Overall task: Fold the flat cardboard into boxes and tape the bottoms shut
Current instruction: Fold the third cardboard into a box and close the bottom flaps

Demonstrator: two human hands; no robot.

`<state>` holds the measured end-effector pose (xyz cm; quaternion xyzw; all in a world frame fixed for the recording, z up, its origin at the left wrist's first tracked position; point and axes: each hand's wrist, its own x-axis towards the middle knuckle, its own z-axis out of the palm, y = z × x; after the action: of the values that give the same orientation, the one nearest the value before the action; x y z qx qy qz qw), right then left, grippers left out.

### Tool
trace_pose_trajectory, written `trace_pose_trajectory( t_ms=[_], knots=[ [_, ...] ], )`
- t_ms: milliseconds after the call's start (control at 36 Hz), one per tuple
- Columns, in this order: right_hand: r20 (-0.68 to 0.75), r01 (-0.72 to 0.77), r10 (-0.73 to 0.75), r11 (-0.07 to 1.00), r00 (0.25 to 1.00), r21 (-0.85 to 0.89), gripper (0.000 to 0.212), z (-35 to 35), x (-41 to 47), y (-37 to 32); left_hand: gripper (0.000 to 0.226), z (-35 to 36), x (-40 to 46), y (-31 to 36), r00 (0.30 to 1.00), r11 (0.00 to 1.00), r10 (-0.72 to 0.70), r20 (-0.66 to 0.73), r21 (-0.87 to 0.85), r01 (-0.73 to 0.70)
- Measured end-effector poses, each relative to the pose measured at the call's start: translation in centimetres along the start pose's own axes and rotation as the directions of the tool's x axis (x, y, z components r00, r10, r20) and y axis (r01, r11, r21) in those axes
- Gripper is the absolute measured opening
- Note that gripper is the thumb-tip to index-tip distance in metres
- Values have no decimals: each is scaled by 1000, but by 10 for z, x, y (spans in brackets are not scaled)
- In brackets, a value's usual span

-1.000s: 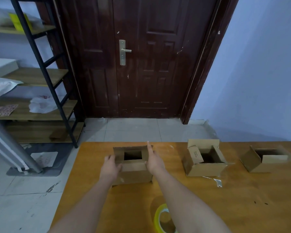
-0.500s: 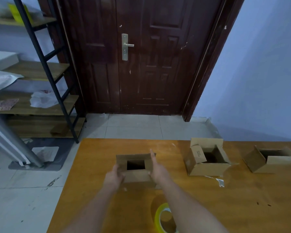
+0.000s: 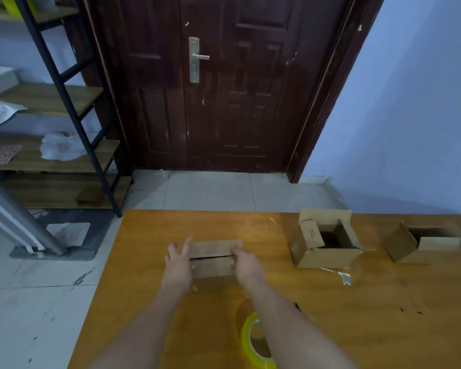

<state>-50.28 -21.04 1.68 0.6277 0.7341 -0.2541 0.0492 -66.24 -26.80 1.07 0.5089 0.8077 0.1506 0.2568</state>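
Observation:
A small cardboard box [image 3: 214, 258] stands in the middle of the orange wooden table [image 3: 133, 302]. Its top flaps are folded down, with only a narrow dark slit between them. My left hand [image 3: 178, 262] presses against the box's left end, its fingers straight and spread. My right hand [image 3: 246, 265] holds the right end, fingers bent over the far flap and thumb on the near one. A yellowish roll of tape [image 3: 258, 342] lies on the table just below my right forearm.
Two more folded boxes stand with their flaps open at the right: one [image 3: 328, 251] mid-right, one [image 3: 421, 249] near the table's right edge. A scrap of tape [image 3: 343, 276] lies in front of the nearer one. Beyond the table are a tiled floor, a dark door and a shelf rack [image 3: 64, 102].
The box's top opening, wide open before, has been closed by the flaps to a slit. Both hands have moved from the box's sides onto its ends and flaps.

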Motion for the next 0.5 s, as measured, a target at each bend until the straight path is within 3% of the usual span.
trace_pose_trajectory(
  t_ms=[56,139,278,389,500],
  knots=[
    [-4,1,-1,1000,1000,-22,48,1,1,1,42,-1,-3,4,998,979,59,-6,197,-56],
    [-15,29,-31,997,999,-77,49,2,4,0,34,-4,-5,7,993,935,119,0,336,-112],
    [14,26,-24,975,1000,-223,43,-5,9,-7,41,-2,1,5,979,886,193,57,419,-199],
    [8,76,-77,953,997,-293,37,-8,13,-14,44,0,4,5,980,869,175,95,454,-199],
    [12,123,-124,949,992,-291,34,-12,21,-12,61,2,5,4,976,862,128,174,466,-197]
  ],
)
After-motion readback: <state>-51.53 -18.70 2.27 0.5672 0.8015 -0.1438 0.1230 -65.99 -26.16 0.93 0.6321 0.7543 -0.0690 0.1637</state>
